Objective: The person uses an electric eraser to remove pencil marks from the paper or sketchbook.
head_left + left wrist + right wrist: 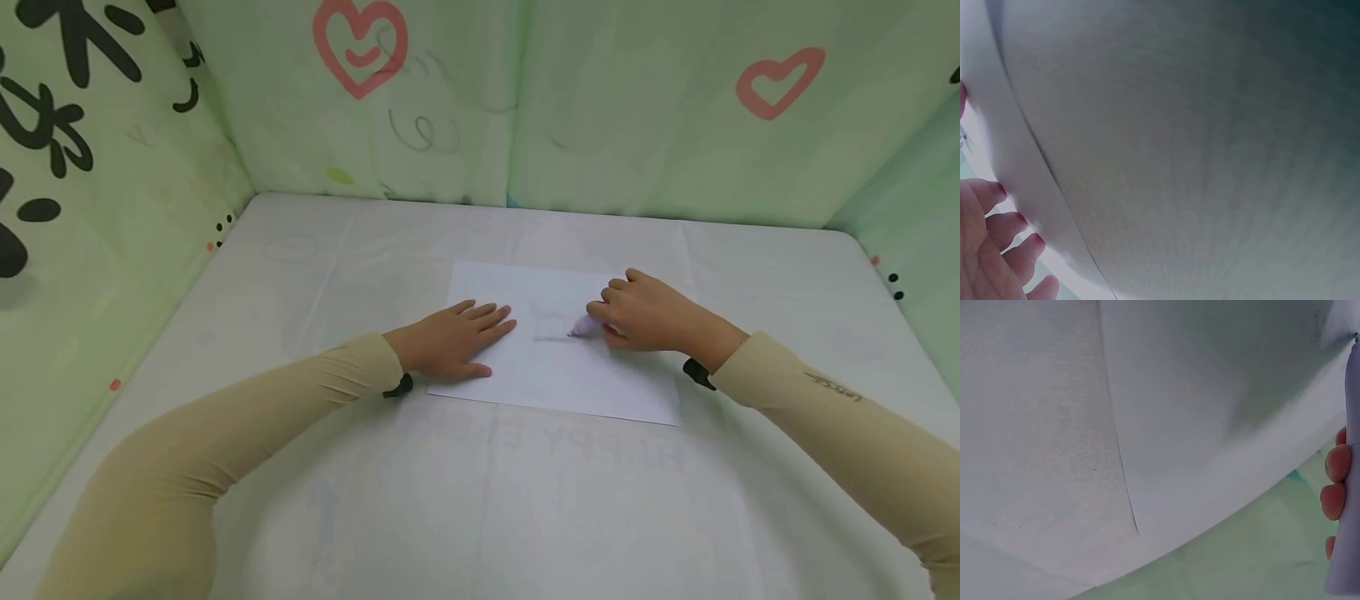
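A white sheet of paper [495, 383] lies on the table with a thin, faint line drawn near its middle. My left hand [453, 340] rests flat on the paper's left part, fingers spread; in the left wrist view its fingertips [1034, 244] touch the sheet. My right hand [648, 312] grips a light purple pen [583, 327] over the paper's right half. The pen's dark tip meets the sheet at the right end of the line. Seen from the right wrist, the fingers [1337, 464] wrap around the thick pen barrel [1350, 519].
The table [360, 500] has a whitish cover with faint printed letters and creases. Green fabric walls [600, 150] with hearts and black marks stand at the back and both sides. A dark wrist strap [699, 373] shows by the right sleeve.
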Demonstrator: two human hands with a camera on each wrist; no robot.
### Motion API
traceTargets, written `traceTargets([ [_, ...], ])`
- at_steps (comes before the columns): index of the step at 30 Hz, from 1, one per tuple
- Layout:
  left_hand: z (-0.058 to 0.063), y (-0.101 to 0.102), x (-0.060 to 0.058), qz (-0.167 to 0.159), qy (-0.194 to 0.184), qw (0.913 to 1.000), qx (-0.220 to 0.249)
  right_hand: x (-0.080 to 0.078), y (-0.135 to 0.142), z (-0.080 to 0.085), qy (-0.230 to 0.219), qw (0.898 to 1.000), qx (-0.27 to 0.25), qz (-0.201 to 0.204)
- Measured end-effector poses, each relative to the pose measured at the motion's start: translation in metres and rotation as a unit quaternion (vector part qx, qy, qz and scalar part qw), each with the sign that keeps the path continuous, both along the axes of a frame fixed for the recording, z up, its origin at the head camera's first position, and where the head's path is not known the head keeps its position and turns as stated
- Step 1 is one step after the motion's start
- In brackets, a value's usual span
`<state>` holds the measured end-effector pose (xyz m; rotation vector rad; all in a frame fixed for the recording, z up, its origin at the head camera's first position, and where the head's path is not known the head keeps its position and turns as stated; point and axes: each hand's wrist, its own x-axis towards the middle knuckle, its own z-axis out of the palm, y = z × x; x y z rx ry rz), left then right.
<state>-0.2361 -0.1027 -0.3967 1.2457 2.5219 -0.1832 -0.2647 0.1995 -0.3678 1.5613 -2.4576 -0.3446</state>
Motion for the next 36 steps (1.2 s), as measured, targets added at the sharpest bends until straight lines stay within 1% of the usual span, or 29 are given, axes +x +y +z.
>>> traceTargets([
  [4,0.0006,0.0003,0.0000,0.000,0.002,1.0000,-0.001,0.0029,0.0022,0.0009,-0.005,1.000,0.004,0.000],
  [8,0.0018,0.0000,0.0004,0.003,0.001,1.0000,-0.002,0.0061,0.0035,0.0005,-0.004,1.000,0.001,0.010],
  [12,0.0025,0.0000,0.0007,0.003,-0.002,1.0000,-0.002,0.0039,0.0017,-0.0016,0.000,1.000,-0.007,0.019],
  [16,0.0012,0.0002,0.0007,-0.001,-0.001,1.0000,0.003,0.0011,-0.0003,-0.0012,-0.002,1.000,-0.008,0.016],
  [20,0.0004,0.0006,0.0007,-0.002,-0.002,1.0000,0.003,0.0029,-0.0003,0.0004,-0.011,1.000,0.004,0.007],
  [24,0.0009,0.0010,0.0006,0.001,-0.003,1.0000,-0.002,0.0044,0.0006,0.0002,-0.018,1.000,0.011,0.008],
  [31,-0.0006,0.0002,0.0006,-0.002,-0.001,1.0000,-0.001,-0.0001,-0.0011,-0.0023,-0.001,1.000,-0.003,0.017],
  [36,-0.0001,0.0003,0.0006,-0.004,0.001,1.0000,0.002,0.0004,0.0002,-0.0007,-0.005,1.000,0.006,0.012],
])
